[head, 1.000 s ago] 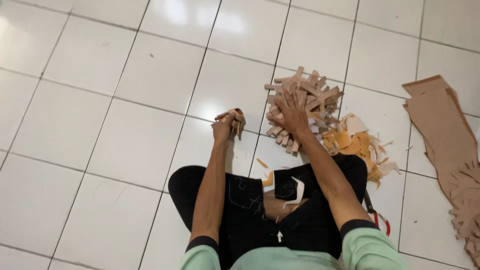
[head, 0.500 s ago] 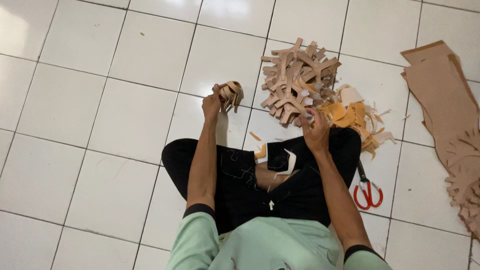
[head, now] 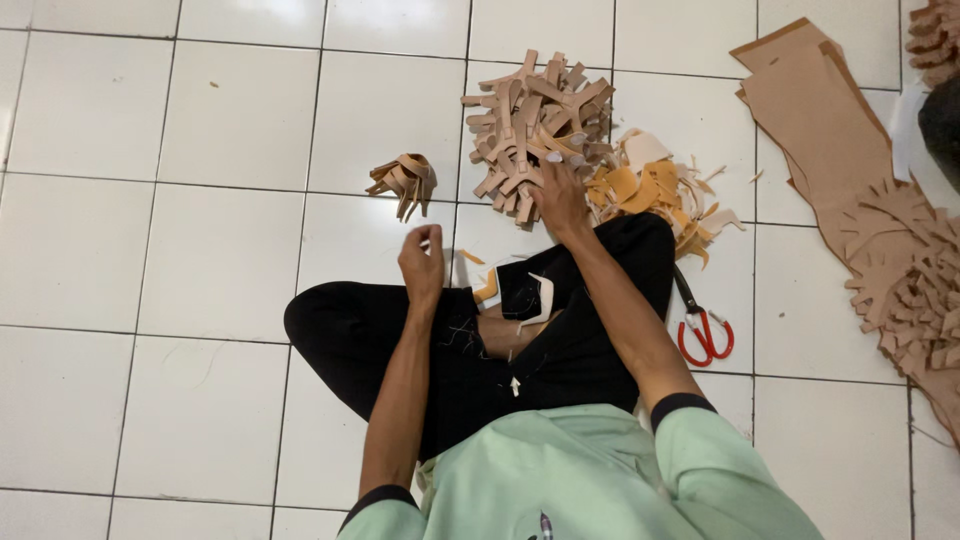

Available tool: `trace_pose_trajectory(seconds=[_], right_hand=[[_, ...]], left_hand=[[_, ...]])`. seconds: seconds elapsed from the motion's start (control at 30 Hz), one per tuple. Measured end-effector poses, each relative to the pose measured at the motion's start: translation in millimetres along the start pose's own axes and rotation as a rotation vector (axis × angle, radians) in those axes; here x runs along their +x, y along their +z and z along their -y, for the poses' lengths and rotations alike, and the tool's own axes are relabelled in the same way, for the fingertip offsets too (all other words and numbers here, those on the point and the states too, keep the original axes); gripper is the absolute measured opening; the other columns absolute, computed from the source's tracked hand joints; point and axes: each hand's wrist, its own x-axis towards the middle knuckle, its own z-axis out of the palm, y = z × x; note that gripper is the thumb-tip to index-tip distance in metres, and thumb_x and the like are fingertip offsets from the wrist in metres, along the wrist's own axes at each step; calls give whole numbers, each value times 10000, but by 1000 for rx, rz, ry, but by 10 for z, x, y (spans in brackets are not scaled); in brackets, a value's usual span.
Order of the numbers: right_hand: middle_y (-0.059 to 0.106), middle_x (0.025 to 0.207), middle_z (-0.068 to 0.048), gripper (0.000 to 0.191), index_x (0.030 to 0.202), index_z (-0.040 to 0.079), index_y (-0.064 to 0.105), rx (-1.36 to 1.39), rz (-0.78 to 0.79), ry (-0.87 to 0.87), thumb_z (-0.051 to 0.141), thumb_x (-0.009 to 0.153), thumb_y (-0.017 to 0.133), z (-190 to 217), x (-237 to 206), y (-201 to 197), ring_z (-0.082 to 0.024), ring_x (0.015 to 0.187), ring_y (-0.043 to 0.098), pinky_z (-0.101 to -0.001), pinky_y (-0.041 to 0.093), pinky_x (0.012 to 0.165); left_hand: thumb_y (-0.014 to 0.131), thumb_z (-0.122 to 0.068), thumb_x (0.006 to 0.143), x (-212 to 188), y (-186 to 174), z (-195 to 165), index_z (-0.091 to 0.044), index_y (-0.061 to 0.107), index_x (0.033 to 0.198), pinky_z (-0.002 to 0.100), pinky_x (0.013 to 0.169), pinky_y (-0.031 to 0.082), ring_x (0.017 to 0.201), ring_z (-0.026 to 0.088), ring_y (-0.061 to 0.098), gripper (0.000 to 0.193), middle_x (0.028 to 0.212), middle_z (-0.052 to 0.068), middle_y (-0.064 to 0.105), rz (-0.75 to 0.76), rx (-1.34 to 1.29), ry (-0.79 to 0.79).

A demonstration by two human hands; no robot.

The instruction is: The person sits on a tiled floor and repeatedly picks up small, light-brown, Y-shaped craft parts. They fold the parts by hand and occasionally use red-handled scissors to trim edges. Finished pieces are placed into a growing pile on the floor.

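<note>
Right hand (head: 558, 195) spread over the tan cut-piece pile (head: 535, 125) far on the tiled floor (head: 230, 260), left hand (head: 421, 262) loosely curled and empty near the small bundle (head: 403, 183); best pinching one piece cleanly, sparing the scraps (head: 655, 190).

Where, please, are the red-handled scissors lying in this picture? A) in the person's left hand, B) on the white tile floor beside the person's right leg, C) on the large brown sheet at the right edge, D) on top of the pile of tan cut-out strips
B: the red-handled scissors lie on the white tile floor beside the black-trousered right leg, apart from both hands.
</note>
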Motion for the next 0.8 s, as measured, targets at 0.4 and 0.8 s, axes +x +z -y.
trace_pose_trajectory(seconds=[0.4,0.8], right_hand=[[655,1011,-20,210,1263,13,640,1368,31,335,134,1105,572,638,-708,-590,-112,917,569,-272,481,861],[592,1061,-58,262,1147,56,569,1630,-71,182,293,1125,459,1098,-1078,-530,-129,990,560,-289,475,983]], left_hand=[[442,-451,1064,-753,235,-438,10,646,1210,332,786,592,905,196,713,525,1041,140,752,699,-535,-574],[631,-219,1030,-997,-152,-811,99,609,1362,252,687,623,777,165,729,461,1030,166,716,726,-668,-573]])
